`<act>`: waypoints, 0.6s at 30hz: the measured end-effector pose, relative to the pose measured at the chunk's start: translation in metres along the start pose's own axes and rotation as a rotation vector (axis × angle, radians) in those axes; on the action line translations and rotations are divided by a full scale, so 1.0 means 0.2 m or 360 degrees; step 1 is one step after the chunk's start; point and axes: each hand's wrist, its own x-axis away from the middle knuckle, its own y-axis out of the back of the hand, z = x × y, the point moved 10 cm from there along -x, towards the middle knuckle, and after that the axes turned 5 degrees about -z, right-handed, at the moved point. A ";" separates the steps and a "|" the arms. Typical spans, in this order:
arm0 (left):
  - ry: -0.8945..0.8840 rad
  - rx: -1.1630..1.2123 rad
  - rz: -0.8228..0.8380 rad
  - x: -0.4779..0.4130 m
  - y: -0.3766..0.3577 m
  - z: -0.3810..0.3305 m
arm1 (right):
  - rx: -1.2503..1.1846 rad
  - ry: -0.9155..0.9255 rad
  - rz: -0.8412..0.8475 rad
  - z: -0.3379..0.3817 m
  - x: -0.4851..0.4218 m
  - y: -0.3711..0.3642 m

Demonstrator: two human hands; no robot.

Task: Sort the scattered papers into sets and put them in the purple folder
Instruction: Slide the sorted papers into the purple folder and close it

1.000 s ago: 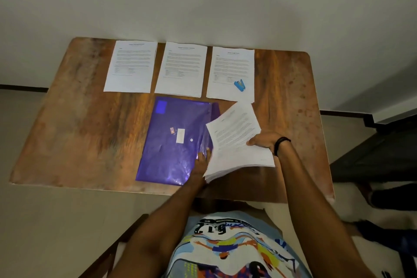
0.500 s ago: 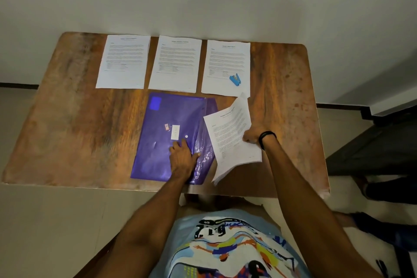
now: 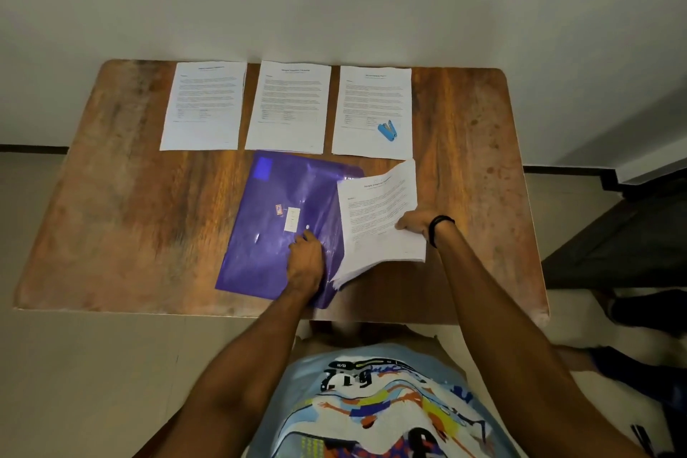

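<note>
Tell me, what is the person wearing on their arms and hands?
No sleeves or gloves in view. The right hand has a thin black wristband at its wrist; the left hand wears nothing. A light blue printed T-shirt shows below.

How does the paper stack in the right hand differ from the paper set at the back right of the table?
The held stack is tilted, its edges fanned, gripped by the right hand and overlapping the purple folder; the back-right set lies flat on the table. The back-right set carries a blue stapler; the held stack carries nothing. Both are white printed sheets.
</note>
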 end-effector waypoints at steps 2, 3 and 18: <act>-0.0020 0.0099 -0.0005 0.01 0.06 -0.01 | -0.0057 0.0034 -0.0071 0.02 0.00 -0.01; -0.0029 0.0128 -0.0006 0.01 0.09 0.00 | -0.0089 0.0062 -0.0101 0.04 0.00 -0.01; -0.0032 0.0190 -0.0049 0.13 0.20 -0.01 | 0.0281 0.0284 -0.0317 0.15 0.08 -0.33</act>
